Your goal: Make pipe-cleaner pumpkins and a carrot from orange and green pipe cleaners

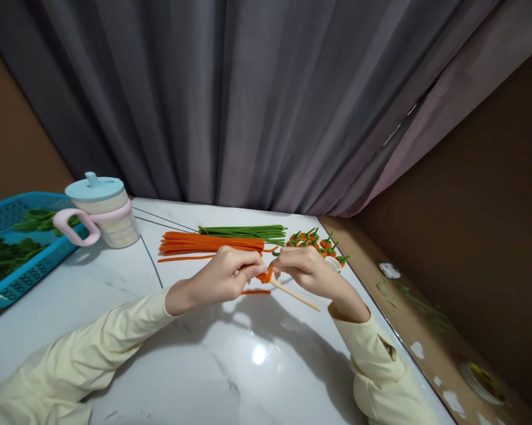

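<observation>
My left hand (224, 274) and my right hand (304, 267) meet over the white table (204, 354). Between their fingertips is an orange pipe cleaner (265, 274), wound around a thin wooden stick (295, 295) that slants down to the right. Both hands pinch this piece. A short orange piece (256, 291) lies on the table just below the hands. Behind them lie a bundle of orange pipe cleaners (210, 242) and a bundle of green ones (243, 231). Several small orange-and-green finished pieces (314, 239) sit to the right of the bundles.
A lidded cup with a pink handle (100, 212) stands at the left rear. A blue basket (20, 260) holding green material sits at the table's left edge. A grey curtain (248, 100) hangs behind. A brown ledge (425, 336) runs along the right.
</observation>
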{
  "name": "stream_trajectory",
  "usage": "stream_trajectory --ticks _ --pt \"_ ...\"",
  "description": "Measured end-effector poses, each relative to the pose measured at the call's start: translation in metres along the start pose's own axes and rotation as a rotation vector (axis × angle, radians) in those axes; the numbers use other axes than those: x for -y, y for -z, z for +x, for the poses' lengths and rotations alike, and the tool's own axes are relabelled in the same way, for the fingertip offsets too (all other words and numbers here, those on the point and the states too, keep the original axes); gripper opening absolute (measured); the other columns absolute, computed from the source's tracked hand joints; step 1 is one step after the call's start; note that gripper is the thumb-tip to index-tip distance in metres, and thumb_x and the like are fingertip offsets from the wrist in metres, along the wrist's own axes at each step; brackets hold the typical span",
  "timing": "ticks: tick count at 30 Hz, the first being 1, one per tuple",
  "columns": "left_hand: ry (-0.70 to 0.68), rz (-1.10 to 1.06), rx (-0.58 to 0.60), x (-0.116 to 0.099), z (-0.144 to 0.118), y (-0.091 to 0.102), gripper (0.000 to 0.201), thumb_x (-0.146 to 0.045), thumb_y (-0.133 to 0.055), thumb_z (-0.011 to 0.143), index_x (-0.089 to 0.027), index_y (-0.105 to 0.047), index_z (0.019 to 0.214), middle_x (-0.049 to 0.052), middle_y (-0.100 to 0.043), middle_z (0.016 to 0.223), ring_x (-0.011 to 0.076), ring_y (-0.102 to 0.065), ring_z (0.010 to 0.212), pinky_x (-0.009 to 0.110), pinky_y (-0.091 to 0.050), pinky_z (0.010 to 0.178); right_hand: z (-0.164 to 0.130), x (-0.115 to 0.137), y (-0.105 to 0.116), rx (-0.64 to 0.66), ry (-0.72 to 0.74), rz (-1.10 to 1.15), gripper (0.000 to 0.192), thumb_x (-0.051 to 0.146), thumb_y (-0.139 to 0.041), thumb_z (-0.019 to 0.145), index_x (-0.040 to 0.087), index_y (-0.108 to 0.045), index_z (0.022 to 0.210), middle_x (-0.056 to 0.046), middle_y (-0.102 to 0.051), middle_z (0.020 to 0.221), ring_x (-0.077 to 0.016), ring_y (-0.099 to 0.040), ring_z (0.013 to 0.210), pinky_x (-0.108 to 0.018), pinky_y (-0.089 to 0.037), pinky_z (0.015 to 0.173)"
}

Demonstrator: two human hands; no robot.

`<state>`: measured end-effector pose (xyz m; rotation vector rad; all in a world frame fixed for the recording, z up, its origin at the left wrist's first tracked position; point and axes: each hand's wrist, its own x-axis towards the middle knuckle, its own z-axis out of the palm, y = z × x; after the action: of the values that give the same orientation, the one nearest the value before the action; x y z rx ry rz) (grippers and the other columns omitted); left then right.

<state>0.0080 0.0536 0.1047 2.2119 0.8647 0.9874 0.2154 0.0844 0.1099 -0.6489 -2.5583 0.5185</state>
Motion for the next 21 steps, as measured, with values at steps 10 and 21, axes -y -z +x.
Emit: stream_trajectory --ticks 10,21 --pt "-0.151 -0.162 -0.103 0.005 -0.005 0.001 0.035 -0.035 -0.045 0.093 -0.014 -0.067 0.076 0.004 -0.061 0.061 0.0116 -0.053 0.055 0.022 -0.04 0.052 0.008 0.016 -0.018 0.137 -0.478 0.934 0.022 0.032 -0.059 0.079 0.013 -0.066 0.07 -0.002 -0.064 0.059 -0.0094 -0.049 0.051 -0.021 -0.034 0.048" --pt "-0.144 0.161 -0.484 0.015 0.002 0.004 0.024 -0.013 -0.044 0.088 -0.015 -0.063 0.074 0.001 -0.061 0.064 0.0119 -0.05 0.056 0.024 -0.04 0.055 0.012 0.051 -0.045 -0.175 -0.528 0.69 0.035 0.042 -0.039 0.093 0.015 -0.053 0.074 0.002 -0.054 0.052 -0.0066 -0.028 0.042 -0.02 -0.024 0.044"
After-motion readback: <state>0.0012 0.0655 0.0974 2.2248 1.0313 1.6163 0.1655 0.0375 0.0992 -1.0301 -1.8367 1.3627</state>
